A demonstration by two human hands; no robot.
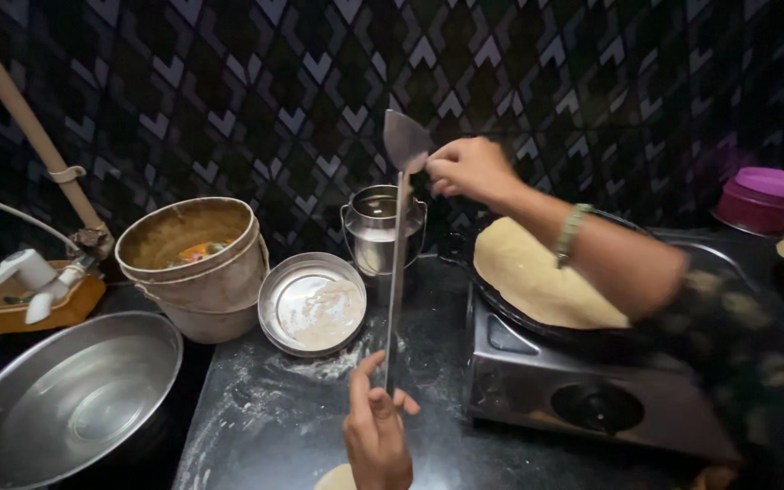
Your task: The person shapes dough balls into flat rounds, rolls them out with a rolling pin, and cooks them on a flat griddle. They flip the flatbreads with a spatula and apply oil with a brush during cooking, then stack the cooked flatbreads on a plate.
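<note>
We stood at a dark stone counter (274, 426) dusted with pale flour. Behind it, on the far side, rose a wall (338, 73) of black tiles patterned with white and green angular shapes. A beige pipe (20, 113) slanted down the far left. The light was dim.

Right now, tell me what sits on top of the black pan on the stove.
A pale round flatbread lies flat on the black pan, covering most of it. The right arm crosses above, hiding its far right edge; the underside cannot be seen.
</note>
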